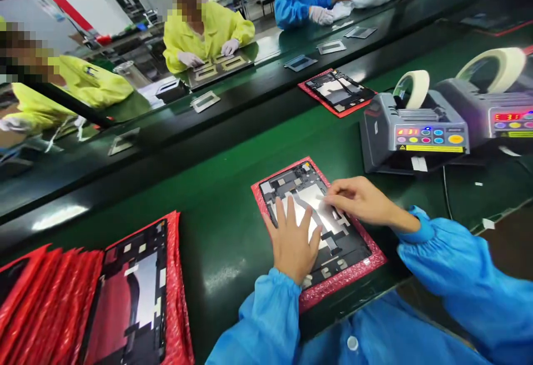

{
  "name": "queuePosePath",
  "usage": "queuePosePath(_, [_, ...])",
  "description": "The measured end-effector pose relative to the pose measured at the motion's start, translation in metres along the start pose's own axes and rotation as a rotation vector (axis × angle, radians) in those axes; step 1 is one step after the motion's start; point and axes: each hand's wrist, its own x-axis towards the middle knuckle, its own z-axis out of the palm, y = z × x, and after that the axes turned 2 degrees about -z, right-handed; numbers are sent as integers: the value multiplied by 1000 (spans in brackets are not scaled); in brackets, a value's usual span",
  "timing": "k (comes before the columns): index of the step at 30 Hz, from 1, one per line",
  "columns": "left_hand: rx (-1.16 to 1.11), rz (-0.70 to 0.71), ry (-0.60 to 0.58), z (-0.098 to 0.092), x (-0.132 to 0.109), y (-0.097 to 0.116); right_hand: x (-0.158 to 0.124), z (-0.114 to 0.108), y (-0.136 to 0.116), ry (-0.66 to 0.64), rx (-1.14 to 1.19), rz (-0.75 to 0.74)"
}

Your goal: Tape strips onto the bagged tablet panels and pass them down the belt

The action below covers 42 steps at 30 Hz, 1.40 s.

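Observation:
An opened tablet (353, 248) with dark inner parts and a silvery middle lies on a sheet of red bubble wrap (316, 297) in front of me. My left hand (293, 246) rests on the tablet's left half, palm down with the fingers spread. Over its right edge, my right hand (360, 201) has thumb and fingers pinched together close to the silvery area. Whatever is between those fingertips is too small to make out. Part of the tablet is hidden under my left hand.
Stacked tablets (145, 287) in red bubble wrap stand at left. A tape dispenser (416, 129) and a second dispenser (499, 104) are at right. Another tablet (339, 90) lies farther back. Thin frames (205, 101) line the dark conveyor. Co-workers (204, 32) sit opposite.

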Motion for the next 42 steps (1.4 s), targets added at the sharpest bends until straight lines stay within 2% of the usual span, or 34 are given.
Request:
queuePosePath(4, [32,-64,60,6,11,-7,57,7,6,-340,-155,72])
queuePosePath(7, [36,-69,78,7,11,-8,84,12,13,-462,-205,159])
queuePosePath(13, [35,-54,77,6,10,-6,96,16,19,-542,-238,191])
queuePosePath(20, [61,17,58,5,12,-6,96,27,16,-483,-374,176])
queuePosePath(22, [65,40,48,6,12,-6,94,28,14,-412,-461,191])
queuePosePath(25, [74,50,48,6,12,-8,89,23,18,-215,-530,167])
queuePosePath(28, [87,76,38,5,15,-8,83,19,28,-44,-354,99])
queuePosePath(31, [87,135,15,6,23,-6,76,24,38,94,-134,55])
queuePosePath(35, [67,178,-7,8,26,-4,44,24,35,280,63,-9])
queuePosePath(38, [60,183,-19,12,17,-9,-3,-3,27,442,56,-35])
queuePosePath(42, [58,213,-21,19,7,-20,-61,-61,24,964,-72,27])
